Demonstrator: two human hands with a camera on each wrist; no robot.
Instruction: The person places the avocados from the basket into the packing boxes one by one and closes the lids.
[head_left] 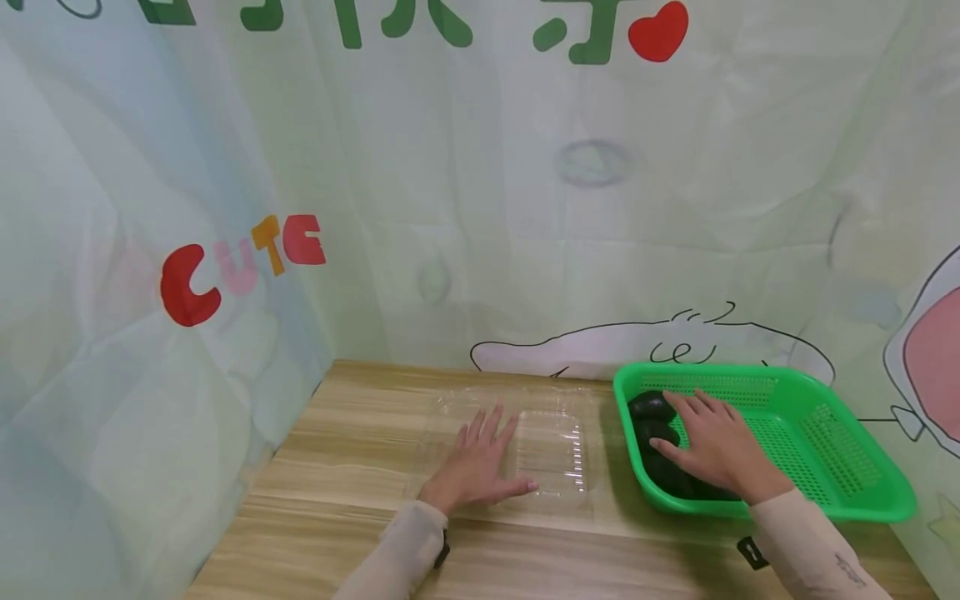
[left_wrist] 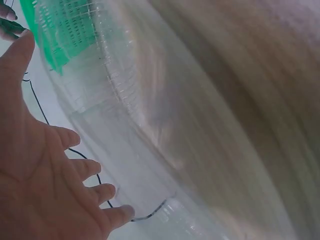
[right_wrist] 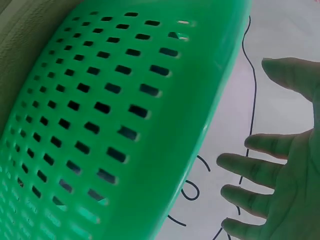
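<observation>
A person is wearing pale beige long sleeves [head_left: 401, 546], a small black strap [head_left: 751, 552] showing at each wrist.

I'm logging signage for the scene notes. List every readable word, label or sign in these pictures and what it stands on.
"CUTE", in red, pink and orange letters, on the pale printed cloth backdrop at the left.
Large green characters with a red heart along the backdrop's top edge: cut off by the frame, not readable.
Green perforated plastic basket, clear plastic clamshell tray, light wooden table: no text seen.
</observation>
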